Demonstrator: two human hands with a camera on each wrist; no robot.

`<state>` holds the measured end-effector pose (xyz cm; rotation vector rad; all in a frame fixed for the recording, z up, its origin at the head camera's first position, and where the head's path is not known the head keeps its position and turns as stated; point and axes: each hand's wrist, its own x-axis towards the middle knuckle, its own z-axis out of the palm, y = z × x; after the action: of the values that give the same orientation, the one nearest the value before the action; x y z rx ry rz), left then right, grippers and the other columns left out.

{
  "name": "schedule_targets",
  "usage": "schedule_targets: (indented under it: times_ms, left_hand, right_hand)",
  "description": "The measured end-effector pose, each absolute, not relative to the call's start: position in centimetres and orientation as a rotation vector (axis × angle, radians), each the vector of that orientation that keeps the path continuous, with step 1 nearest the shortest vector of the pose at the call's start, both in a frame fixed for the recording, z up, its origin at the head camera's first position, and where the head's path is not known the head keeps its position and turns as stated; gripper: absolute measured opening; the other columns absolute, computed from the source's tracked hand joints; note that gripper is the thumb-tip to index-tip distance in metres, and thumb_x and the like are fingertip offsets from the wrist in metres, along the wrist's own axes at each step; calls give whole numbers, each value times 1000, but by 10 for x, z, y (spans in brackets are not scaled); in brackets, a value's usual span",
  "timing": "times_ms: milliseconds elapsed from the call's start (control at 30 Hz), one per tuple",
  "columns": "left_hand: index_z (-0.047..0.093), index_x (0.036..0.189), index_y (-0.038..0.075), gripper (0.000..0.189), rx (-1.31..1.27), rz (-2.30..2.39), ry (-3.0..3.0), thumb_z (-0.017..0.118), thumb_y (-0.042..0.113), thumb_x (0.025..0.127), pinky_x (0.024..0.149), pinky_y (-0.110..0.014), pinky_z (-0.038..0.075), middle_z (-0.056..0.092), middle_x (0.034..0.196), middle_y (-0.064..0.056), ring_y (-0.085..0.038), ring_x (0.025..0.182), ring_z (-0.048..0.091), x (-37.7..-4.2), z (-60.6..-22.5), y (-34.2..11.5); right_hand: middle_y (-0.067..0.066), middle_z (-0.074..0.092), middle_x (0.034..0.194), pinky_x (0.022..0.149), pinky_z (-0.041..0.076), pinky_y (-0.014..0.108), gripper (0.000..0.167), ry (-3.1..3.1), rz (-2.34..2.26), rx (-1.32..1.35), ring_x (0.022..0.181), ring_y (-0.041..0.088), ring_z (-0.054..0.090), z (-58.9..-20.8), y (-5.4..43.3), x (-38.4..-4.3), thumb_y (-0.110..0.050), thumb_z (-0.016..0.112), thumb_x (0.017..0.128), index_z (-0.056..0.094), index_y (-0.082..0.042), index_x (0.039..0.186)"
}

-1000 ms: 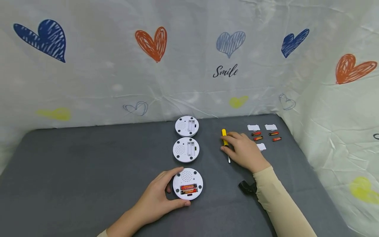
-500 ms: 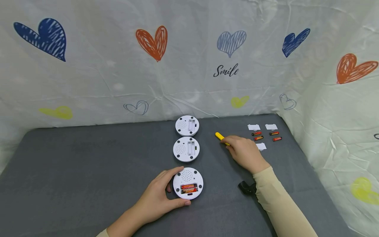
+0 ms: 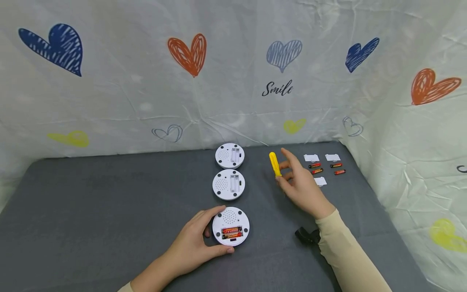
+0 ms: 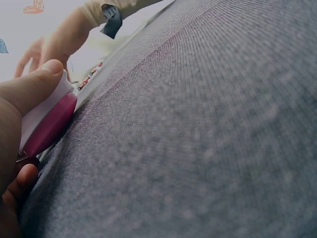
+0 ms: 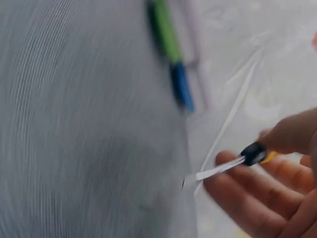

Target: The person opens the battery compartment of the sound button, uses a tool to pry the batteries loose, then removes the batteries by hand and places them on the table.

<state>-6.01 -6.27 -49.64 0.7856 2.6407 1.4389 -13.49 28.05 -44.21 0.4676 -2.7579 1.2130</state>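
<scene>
My left hand point(image 3: 197, 239) holds the nearest round white device point(image 3: 230, 215) by its rim, thumb at the front and fingers behind. It lies with its speaker holes and uncovered battery compartment facing up; two red-and-black batteries point(image 3: 232, 232) sit in the compartment. The left wrist view shows a pink lower part point(image 4: 52, 126) on this device. Between thumb and fingers, my right hand point(image 3: 300, 186) pinches a screwdriver point(image 3: 275, 164) with a yellow handle, index finger stretched out. In the right wrist view its metal shaft point(image 5: 220, 169) points away from the palm.
Two more round devices, a middle one point(image 3: 220, 190) and a far one point(image 3: 223, 159), stand in line behind the held one, battery compartments uncovered. At the right lie several loose batteries point(image 3: 339, 172) and three white covers point(image 3: 320, 181). A patterned cloth point(image 3: 233, 101) hangs behind the table.
The right hand has lifted the screwdriver, turned it in its fingers and stretched out the index finger. The left hand and its device have stayed in place.
</scene>
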Motion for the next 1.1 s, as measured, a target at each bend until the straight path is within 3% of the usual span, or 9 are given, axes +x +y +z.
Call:
schedule_targets:
  times_ms: [100,267,433,567,733,933,1100]
  left_hand:
    - [58,155,28,95,790,1443,2641,101,52,74,72,-23,46,54,96,15,-5,83,51,-60,-496,-63]
    - [58,155,26,96,795,1464,2640,102,50,73,73,-23,47,57,103,16,-5,84,53,-60,-497,-63]
    - [57,156,25,96,782,1474,2656,102,49,74,72,-23,47,55,98,15,-5,82,52,-60,-499,-63]
    - [57,156,25,96,770,1473,2672,102,47,75,72,-24,47,53,95,14,-5,81,52,-60,-498,-62]
    - [56,156,23,96,747,1467,2675,102,47,75,72,-25,47,55,98,15,-5,82,52,-59,-497,-61]
    - [57,156,20,96,747,1475,2679,103,45,75,71,-24,47,57,103,15,-6,82,52,-59,-496,-61]
    - [56,156,20,96,753,1475,2676,102,45,76,71,-24,48,57,104,15,-5,82,52,-60,-497,-62]
  right_hand:
    - [21,61,127,73,65,38,81,-2616,1604,465,95,35,75,-436,274,-128,5,72,102,34,-13,171]
    - [25,64,115,79,66,45,62,-2394,1949,600,102,51,69,-433,257,-114,8,69,103,50,-6,160]
    - [19,61,112,78,66,49,43,-2130,2243,686,100,36,73,-441,237,-97,11,60,104,56,1,145]
    - [14,60,112,81,66,45,33,-1931,2363,729,101,25,73,-451,219,-85,13,54,102,53,7,135]
    - [19,59,109,85,64,39,30,-1882,2222,881,98,28,72,-464,207,-77,20,50,96,49,15,126]
    - [23,58,104,77,65,41,36,-1889,1944,1049,89,34,70,-471,201,-75,26,52,85,53,10,117]
    - [22,58,104,74,66,42,37,-1895,1899,1063,88,34,70,-474,201,-74,26,55,82,54,9,115]
